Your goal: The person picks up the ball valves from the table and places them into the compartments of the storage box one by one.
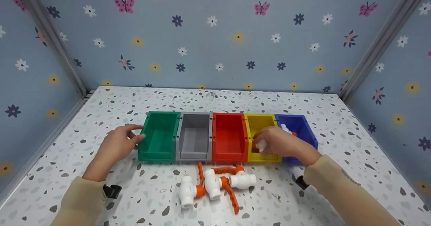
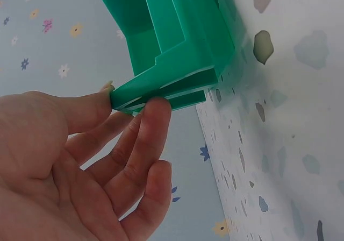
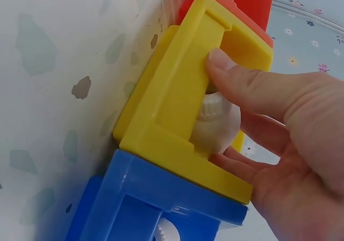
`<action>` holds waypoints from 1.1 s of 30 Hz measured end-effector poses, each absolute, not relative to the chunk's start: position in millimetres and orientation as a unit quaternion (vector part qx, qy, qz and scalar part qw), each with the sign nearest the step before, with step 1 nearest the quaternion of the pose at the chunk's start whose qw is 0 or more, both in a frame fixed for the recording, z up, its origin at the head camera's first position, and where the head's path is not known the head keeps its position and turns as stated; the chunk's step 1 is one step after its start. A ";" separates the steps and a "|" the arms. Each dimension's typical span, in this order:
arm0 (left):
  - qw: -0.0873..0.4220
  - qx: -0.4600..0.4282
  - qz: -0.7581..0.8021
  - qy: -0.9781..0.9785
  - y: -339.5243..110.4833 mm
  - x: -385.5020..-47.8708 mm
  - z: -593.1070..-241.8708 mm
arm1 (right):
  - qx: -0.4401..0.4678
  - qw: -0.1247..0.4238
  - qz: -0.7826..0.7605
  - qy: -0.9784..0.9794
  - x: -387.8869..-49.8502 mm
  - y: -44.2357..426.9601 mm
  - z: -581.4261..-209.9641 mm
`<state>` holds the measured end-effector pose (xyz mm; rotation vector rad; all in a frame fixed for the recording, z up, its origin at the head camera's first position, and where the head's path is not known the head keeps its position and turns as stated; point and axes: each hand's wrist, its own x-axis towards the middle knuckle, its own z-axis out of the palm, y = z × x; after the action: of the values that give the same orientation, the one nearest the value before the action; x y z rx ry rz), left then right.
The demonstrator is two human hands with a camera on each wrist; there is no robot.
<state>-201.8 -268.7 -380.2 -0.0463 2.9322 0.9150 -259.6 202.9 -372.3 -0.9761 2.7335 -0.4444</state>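
Observation:
My left hand [image 1: 116, 143] pinches the left side rim of the green bin [image 1: 157, 156]; in the left wrist view its thumb and fingers lie on either side of that green edge. Over at the yellow bin [image 1: 264, 157], my right hand [image 1: 284, 141] reaches inside and holds a white ball valve [image 3: 217, 125] low between thumb and fingers. The right wrist view shows the thumb by the front opening; the valve's handle is mostly hidden. Three white ball valves with orange handles, a left one [image 1: 186, 194], a middle one [image 1: 212, 185] and a right one [image 1: 243, 181], lie before the bins.
Five bins stand side by side: green, a grey bin [image 1: 194, 155], a red bin [image 1: 229, 156], yellow and a blue bin [image 1: 308, 136]. Another valve [image 1: 285, 128] lies in the blue bin, partly behind my right hand. Patterned walls [image 1: 215, 51] enclose the speckled table [image 1: 134, 101].

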 end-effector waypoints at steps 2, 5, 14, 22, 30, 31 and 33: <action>0.035 -0.015 0.299 0.954 -268.8 -201.9 -380.0 | -0.330 0.102 -0.145 0.927 -258.1 203.3 -373.8; 0.034 -0.013 0.299 0.954 -269.3 -201.5 -379.6 | -0.325 0.104 -0.136 0.930 -255.1 203.7 -375.4; 0.033 -0.015 0.296 0.955 -269.1 -201.8 -380.2 | -0.361 0.078 -0.138 0.919 -245.6 208.0 -377.3; 0.027 -0.012 0.295 0.955 -268.9 -201.5 -381.3 | -0.344 0.057 -0.144 0.926 -236.0 210.1 -374.9; 0.031 -0.014 0.295 0.955 -268.7 -201.6 -380.2 | -0.342 0.052 -0.168 0.923 -224.3 213.6 -366.9; 0.031 -0.014 0.296 0.955 -268.7 -201.5 -380.2 | -0.344 0.051 -0.170 0.922 -222.9 214.2 -366.0; 0.031 -0.015 0.296 0.955 -268.6 -201.3 -380.2 | -0.349 0.048 -0.171 0.920 -220.3 215.3 -364.4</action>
<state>-201.3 -268.6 -380.2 -0.0460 2.9416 0.9113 -220.3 215.3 -364.4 -1.0640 2.8048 -0.5218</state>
